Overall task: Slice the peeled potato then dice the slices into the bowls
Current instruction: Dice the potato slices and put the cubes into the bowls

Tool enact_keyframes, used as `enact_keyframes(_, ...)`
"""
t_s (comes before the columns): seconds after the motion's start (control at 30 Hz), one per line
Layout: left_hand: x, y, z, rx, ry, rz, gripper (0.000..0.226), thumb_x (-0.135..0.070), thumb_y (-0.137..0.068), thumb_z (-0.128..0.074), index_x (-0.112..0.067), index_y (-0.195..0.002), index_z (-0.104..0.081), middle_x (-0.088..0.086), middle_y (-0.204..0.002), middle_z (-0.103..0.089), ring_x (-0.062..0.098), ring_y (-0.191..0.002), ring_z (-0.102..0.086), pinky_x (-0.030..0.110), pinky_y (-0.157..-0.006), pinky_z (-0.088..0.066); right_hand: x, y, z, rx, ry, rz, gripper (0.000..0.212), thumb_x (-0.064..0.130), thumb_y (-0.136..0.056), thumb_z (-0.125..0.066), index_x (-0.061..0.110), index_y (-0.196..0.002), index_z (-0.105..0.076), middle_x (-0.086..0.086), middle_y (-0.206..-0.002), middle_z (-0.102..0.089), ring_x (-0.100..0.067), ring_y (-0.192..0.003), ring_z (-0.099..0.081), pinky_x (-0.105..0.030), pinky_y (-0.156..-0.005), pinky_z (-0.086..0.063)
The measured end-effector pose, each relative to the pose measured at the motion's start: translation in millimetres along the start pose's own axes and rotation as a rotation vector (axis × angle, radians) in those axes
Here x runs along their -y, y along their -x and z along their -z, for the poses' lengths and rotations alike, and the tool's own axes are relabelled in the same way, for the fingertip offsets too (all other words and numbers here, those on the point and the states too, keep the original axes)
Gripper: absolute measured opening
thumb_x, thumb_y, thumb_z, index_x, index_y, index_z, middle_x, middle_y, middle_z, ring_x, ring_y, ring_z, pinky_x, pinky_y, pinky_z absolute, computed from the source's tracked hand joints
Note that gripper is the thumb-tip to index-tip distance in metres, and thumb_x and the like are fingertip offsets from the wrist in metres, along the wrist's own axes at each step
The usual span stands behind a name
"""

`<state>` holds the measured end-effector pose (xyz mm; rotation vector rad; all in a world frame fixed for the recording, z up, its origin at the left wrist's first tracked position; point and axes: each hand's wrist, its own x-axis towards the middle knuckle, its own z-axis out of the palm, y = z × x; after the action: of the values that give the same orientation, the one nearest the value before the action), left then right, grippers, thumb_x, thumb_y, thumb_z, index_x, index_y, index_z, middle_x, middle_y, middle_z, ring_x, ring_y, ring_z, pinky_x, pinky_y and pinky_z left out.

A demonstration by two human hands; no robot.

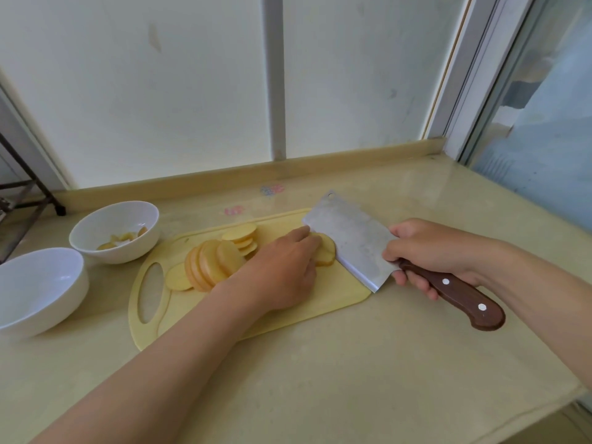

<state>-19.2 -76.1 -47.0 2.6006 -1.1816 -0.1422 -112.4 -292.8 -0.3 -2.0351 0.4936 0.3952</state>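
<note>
On the yellow cutting board [320, 302] lies a fanned row of potato slices [211, 261], with a few more slices [242, 237] behind them. My left hand [282, 267] presses down on a small stack of slices [326, 251] near the board's right end. My right hand [429, 251] grips the brown wooden handle of a cleaver [352, 238]. Its blade stands on edge against the right side of that stack. Two white bowls sit to the left: the far bowl [93, 232] holds a few potato pieces, the near bowl [64, 283] looks empty.
The board lies on a beige countertop [352, 363] that ends at a white wall and a window frame behind. A dark metal rack [28, 193] stands at the far left. The counter's front right edge drops off near the lower right corner.
</note>
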Motion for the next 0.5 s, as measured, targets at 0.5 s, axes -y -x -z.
enact_keyframes(0.5, -5, 1, 5, -0.141, 0.111, 0.043, 0.051, -0.027, -0.094, -0.057, -0.018, -0.144, -0.046, 0.002, -0.140, -0.049, 0.021, -0.125, -0.049, 0.025, -0.098, -0.039, -5, 2, 2, 0.058, -0.002, 0.001, 0.015, 0.004, -0.096, -0.047, 0.003, -0.110, -0.053, -0.015, -0.069, -0.059, -0.019, -0.039, -0.041, -0.027, -0.039, -0.042)
